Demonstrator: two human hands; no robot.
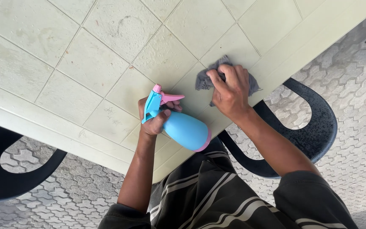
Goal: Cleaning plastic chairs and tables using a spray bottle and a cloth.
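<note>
1. The person's left hand [154, 120] is wrapped tight around the neck of a light blue plastic spray bottle with a pink trigger and pink base ring [182, 127]. The fingers are curled closed on it, and one finger lies by the trigger.

2. The spray bottle is tipped over on its side, with the nozzle end toward the tabletop and the rounded body pointing back toward the person's lap. It hangs just above the near edge of the pale cream plastic table with a moulded square tile pattern [90, 63]; I cannot tell whether it touches the surface.

3. The right hand [229, 90] is pressed down flat on a crumpled grey cloth [205, 78], fingers bent over it and holding it against the tabletop. The cloth sticks out from under the hand on both sides.

4. Cloth and right hand sit close to the table's near edge, just beside the bottle and a little further in on the tabletop.

5. The tabletop shows faint smudges and a few small reddish specks across its squares.

6. The person wears a dark garment with pale stripes [208, 191], seen from above.

7. A black plastic chair with an open curved back [314, 127] stands under the right forearm, and another black chair [5, 169] sits at the lower left.

8. The ground is grey interlocking paving [361, 85].
</note>
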